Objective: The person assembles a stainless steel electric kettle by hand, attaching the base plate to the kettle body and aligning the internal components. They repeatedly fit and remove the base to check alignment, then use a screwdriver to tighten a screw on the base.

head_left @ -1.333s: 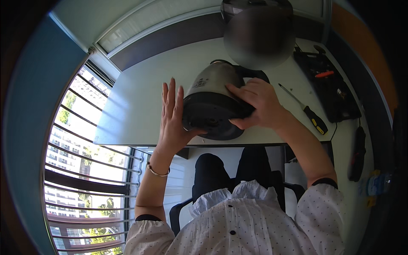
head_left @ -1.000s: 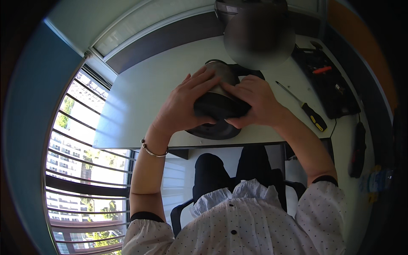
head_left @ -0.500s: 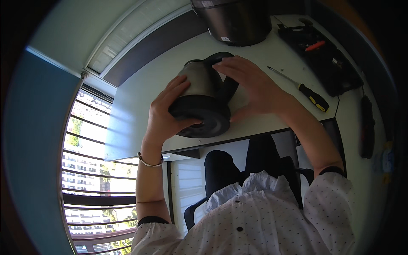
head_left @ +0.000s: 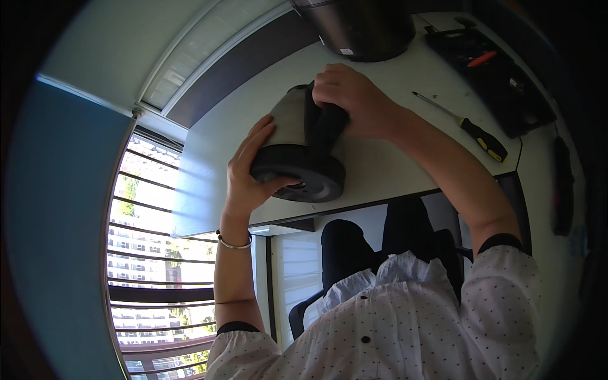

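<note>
Steel and black, a kettle [head_left: 292, 126] is leaning at upper centre, left hand [head_left: 244, 170] pinching its base [head_left: 326, 176], right hand [head_left: 353, 101] newly clasping the handle [head_left: 329, 130], probably giving firmer control.

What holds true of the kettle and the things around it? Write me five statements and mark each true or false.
1. The black handle of the kettle is in the right-hand grip. True.
2. The left-hand grip is on the screwdriver. False: the left-hand grip is on the kettle; the screwdriver lies on the table.
3. The kettle stands upright. False: it is tilted, its underside toward the person.
4. The screwdriver's handle is black and yellow. True.
5. The red item lies left of the kettle. False: the red item is at the black case, to the right.
</note>
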{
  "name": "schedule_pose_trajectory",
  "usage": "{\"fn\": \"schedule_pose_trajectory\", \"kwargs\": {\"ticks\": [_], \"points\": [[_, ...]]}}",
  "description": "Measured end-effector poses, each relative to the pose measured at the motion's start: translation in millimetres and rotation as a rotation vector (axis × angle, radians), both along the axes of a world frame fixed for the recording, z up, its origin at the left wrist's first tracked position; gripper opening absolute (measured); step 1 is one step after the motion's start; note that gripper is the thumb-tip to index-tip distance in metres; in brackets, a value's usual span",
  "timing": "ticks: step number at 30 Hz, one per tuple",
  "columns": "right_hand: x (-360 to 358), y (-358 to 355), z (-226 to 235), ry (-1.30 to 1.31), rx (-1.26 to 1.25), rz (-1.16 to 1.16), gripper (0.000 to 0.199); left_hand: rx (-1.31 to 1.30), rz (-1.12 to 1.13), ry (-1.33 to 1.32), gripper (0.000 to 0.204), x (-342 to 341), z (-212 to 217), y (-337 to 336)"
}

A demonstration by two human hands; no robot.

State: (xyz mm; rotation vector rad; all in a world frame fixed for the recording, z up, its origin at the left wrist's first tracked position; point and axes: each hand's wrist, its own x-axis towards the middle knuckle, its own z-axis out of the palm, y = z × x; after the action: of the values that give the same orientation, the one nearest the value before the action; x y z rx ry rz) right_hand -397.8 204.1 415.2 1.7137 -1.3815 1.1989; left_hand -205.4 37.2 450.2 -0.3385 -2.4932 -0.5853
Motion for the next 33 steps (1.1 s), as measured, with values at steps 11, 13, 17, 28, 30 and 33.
{"fn": "schedule_pose_trajectory", "kwargs": {"ticks": [11, 13, 17, 28, 30, 33], "points": [[15.8, -8.7, 24.3, 0.023, 0.125, -0.12, 0.026, 0.03, 0.038, -0.002, 0.092, 10.1, -8.6, -13.4], [17.1, -9.0, 26.4, 0.043, 0.169, -0.141, 0.025, 0.001, 0.055, -0.016, 0.094, 11.4, -5.1, -10.0], [24.0, -7.8, 28.2, 0.084, 0.213, -0.199, 0.022, 0.018, 0.155, -0.04, 0.098, 16.9, -3.9, -9.9], [38.3, -9.0, 32.2, 0.101, 0.204, -0.237, 0.02, -0.249, 0.105, 0.068, 0.097, 16.1, 0.6, -5.0], [39.8, -9.5, 33.0, 0.091, 0.184, -0.226, 0.02, -0.209, 0.076, 0.018, 0.094, 13.0, 6.1, -2.4], [37.6, -8.0, 29.0, 0.037, 0.168, -0.175, 0.021, -0.16, 0.06, 0.019, 0.091, 13.1, 8.3, 1.1]]}}
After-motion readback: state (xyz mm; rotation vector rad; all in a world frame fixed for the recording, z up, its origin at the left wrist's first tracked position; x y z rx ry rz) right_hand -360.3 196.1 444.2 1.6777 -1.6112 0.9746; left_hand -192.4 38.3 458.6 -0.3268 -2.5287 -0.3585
